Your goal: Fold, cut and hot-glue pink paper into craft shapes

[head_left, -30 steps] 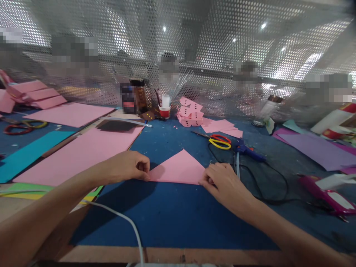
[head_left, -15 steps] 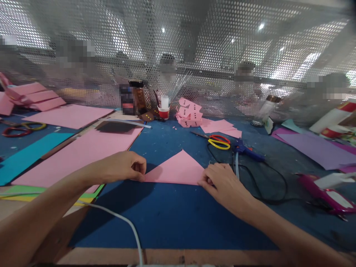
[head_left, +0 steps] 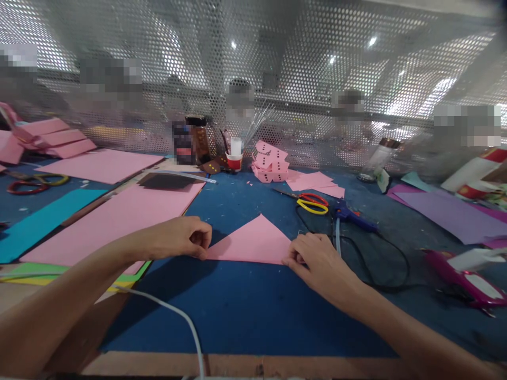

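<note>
A pink paper folded into a triangle (head_left: pixel 253 244) lies flat on the blue table mat (head_left: pixel 245 306), its long folded edge toward me. My left hand (head_left: pixel 180 238) is curled, fingertips pinching the triangle's left corner. My right hand (head_left: pixel 317 258) presses and pinches the right corner with bent fingers. Both forearms reach in from the bottom of the view.
Large pink sheets (head_left: pixel 114 216) and a teal sheet (head_left: pixel 39 221) lie at left. Red-and-yellow scissors (head_left: pixel 311 202), a blue glue gun (head_left: pixel 352 216) with black cable, a magenta tool (head_left: pixel 463 274), purple paper (head_left: pixel 451 214) and folded pink pieces (head_left: pixel 271 161) lie beyond. A perforated metal screen (head_left: pixel 253 79) backs the table.
Hardly anything differs. My left hand slid slightly left along the folded edge to the triangle's corner; the right hand stays put.
</note>
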`<control>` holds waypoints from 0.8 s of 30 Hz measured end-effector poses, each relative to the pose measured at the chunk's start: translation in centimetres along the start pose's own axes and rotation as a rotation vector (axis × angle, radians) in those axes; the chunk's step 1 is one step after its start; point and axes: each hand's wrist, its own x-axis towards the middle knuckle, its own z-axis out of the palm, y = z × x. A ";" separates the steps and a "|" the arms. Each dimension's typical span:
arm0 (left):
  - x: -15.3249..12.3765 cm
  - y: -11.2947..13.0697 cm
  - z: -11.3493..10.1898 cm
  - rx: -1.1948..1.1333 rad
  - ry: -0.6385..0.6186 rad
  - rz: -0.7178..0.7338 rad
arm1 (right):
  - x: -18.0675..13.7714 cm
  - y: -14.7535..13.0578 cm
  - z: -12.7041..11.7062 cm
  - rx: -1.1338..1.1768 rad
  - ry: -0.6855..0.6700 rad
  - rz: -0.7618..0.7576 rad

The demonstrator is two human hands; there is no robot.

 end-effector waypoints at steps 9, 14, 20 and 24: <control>-0.1 0.6 0.5 -0.074 -0.009 0.100 | 0.1 0.1 0.1 -0.002 -0.012 0.005; -0.9 0.2 1.6 0.031 0.098 0.163 | 0.0 0.2 0.2 0.003 -0.008 -0.001; -2.4 0.4 3.7 0.180 0.245 0.206 | 0.0 0.3 0.4 0.003 -0.007 -0.018; -3.5 0.8 5.3 0.348 0.322 0.189 | 0.1 0.4 0.5 -0.004 -0.012 -0.011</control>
